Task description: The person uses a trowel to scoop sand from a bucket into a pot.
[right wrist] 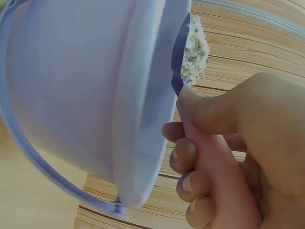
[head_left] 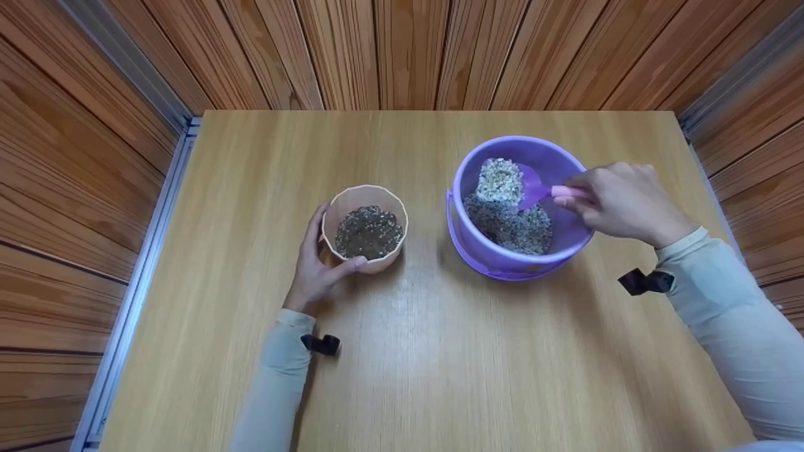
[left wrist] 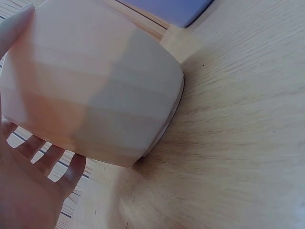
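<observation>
My left hand [head_left: 317, 270] holds a peach-coloured faceted flowerpot [head_left: 380, 266] that stands on the table, thumb at its near rim and fingers around the left side. Dark soil [head_left: 369, 232] flecked with pale grains lies inside the pot. Over the mouth of a purple bucket [head_left: 534, 150], my right hand [head_left: 622, 198] grips the pink handle of a small shovel [head_left: 532, 186]. Pale gravel [head_left: 500, 181] is heaped on the purple blade. Grey gravel [head_left: 524, 232] covers the bucket's bottom. In the right wrist view, fingers and thumb wrap the handle [right wrist: 214, 162].
The wooden table [head_left: 414, 370] carries the pot at left of centre and the bucket to its right. The bucket's handle [head_left: 450, 216] hangs down on its left side. Wood-plank panels [head_left: 408, 56] with metal posts enclose the back and both sides.
</observation>
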### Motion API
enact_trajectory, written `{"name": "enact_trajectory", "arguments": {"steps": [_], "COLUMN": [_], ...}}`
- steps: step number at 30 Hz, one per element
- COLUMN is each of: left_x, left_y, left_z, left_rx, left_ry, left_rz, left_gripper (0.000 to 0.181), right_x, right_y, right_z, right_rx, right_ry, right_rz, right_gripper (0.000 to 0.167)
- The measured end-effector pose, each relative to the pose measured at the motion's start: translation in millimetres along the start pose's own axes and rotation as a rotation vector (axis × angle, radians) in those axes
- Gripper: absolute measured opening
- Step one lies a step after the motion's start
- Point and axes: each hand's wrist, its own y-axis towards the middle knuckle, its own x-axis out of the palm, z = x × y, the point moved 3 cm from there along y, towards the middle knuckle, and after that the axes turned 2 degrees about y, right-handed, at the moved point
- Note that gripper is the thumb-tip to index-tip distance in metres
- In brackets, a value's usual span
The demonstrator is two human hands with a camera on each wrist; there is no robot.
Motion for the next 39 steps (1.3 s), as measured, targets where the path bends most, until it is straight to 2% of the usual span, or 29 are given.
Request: {"name": "enact_trajectory", "arguments": {"steps": [5, 12, 15, 23, 39], "left_x": [-0.1, 0.0, -0.6, -1.6, -1.0], "left_y": [0.3, 5.4, 6.3, 5.2, 6.2], "left_z": [-0.8, -27.4, -33.0, -33.2, -34.3], "left_rx": [-0.016, 0.008, 0.011, 0.035, 0.026], "left_ry": [0.002, 0.001, 0.001, 0.001, -0.011], "left_rz": [0.000, 0.003, 0.007, 0.009, -0.002], "left_gripper": [0.106, 0.110, 0.110, 0.108, 0.108], "right_x": [-9, -21, -23, -25, -15], "right_y": [-1.7, -1.2, -1.2, -0.8, 7.8], "right_z": [-2, -6, -7, -10, -30], "right_rx": [-0.006, -0.016, -0.014, -0.010, -0.046], "right_ry": [-0.020, -0.041, -0.037, -0.016, 0.012], "right_rz": [0.017, 0.042, 0.038, 0.041, 0.040], "right_gripper": [0.030, 0.027, 0.029, 0.026, 0.027]}}
